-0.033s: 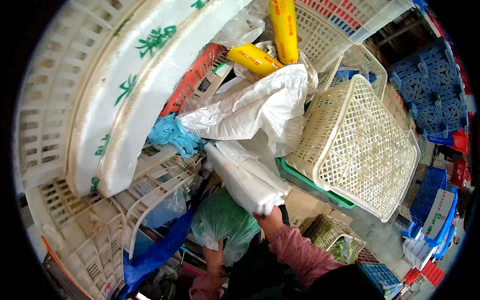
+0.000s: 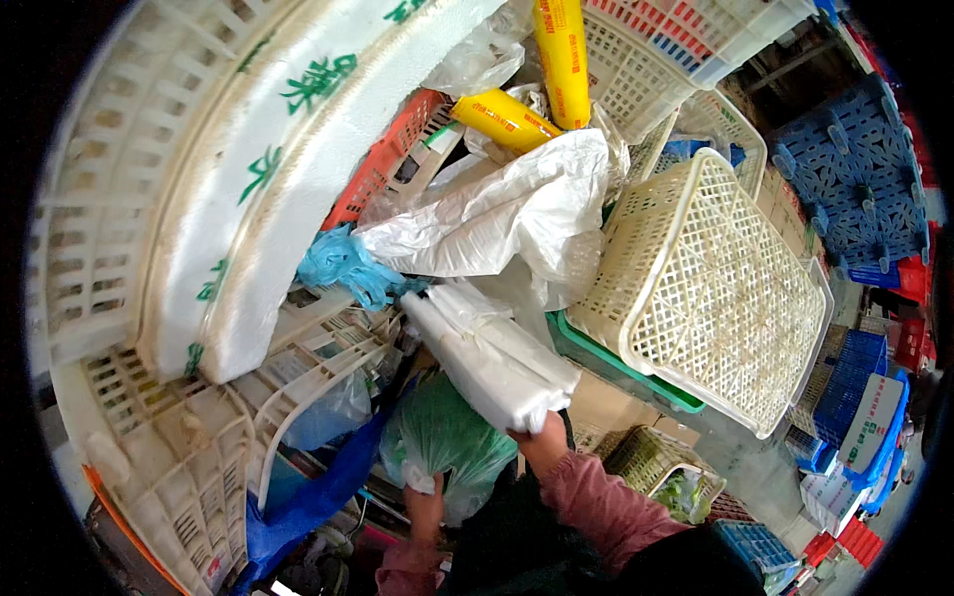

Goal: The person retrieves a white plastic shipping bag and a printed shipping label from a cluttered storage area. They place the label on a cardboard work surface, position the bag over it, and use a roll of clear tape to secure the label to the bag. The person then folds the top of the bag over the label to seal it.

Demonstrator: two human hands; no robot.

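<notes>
My right hand (image 2: 540, 439) grips the lower end of a folded stack of white plastic bags (image 2: 482, 348), angled up toward a crumpled white sack (image 2: 507, 199) and light-blue plastic strips (image 2: 348, 268). My left hand (image 2: 424, 509) is closed on the whitish gathered end of a translucent bag with green contents (image 2: 447, 437), below the white stack. Both pink-sleeved forearms come in from the lower edge.
Foam boxes (image 2: 258, 199) and white crates (image 2: 159, 457) crowd the left. Two yellow rolls (image 2: 561, 60) and a red basket (image 2: 378, 159) lie at the top. An overturned cream basket (image 2: 720, 298) is right, blue pallets (image 2: 850, 179) beyond. A blue tarp (image 2: 308, 517) lies lower left.
The white stack in my right hand has shifted very slightly. The rest of the scene is nearly the same.
</notes>
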